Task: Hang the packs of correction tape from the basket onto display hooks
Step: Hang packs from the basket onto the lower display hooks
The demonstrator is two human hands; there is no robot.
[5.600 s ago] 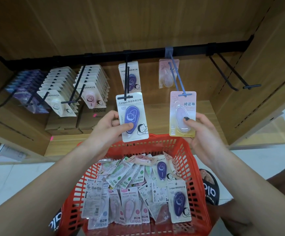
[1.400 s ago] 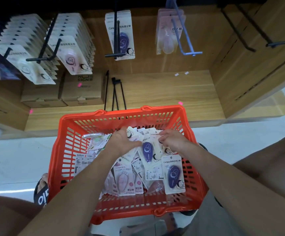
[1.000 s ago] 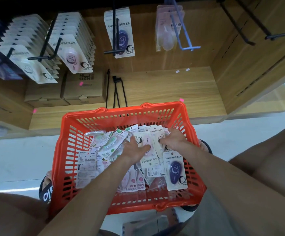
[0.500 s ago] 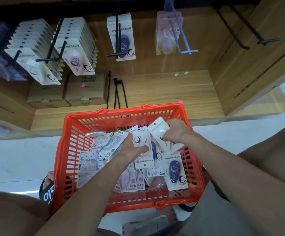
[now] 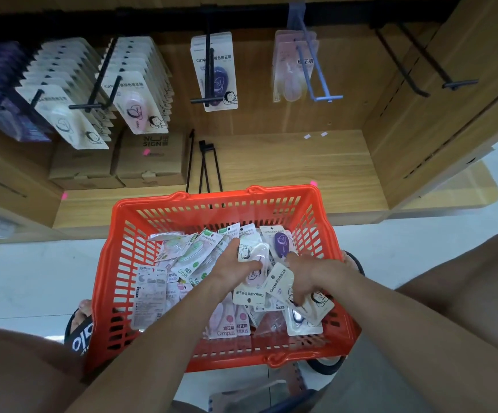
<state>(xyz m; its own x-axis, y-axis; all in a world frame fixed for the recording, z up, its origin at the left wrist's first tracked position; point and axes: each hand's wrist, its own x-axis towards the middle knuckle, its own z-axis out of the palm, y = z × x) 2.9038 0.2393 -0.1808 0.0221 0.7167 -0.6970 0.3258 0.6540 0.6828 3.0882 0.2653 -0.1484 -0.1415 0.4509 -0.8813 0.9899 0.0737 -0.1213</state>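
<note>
The red basket (image 5: 218, 198) sits in front of me, filled with several loose packs of correction tape (image 5: 226, 324). My left hand (image 5: 231, 271) is inside it and grips a cream pack with a pale tape (image 5: 252, 253) between thumb and fingers. My right hand (image 5: 305, 274) reaches down just right of it, fingers curled onto a cream pack (image 5: 280, 283) lying on the heap. A purple pack (image 5: 283, 244) lies beyond both hands. Above, a black hook (image 5: 209, 84) carries purple packs and a blue hook (image 5: 319, 81) carries pink ones.
Two full hooks of cream packs (image 5: 134, 93) hang at the left. Two bare black hooks (image 5: 438, 76) stick out at the right. Cardboard boxes (image 5: 149, 162) and loose black hooks (image 5: 206, 165) lie on the wooden shelf behind the basket.
Both hands hung packs on the hooks, then dropped into the basket. In the last half second my right hand lowered its pack onto the heap; my left hand kept hold of its pack.
</note>
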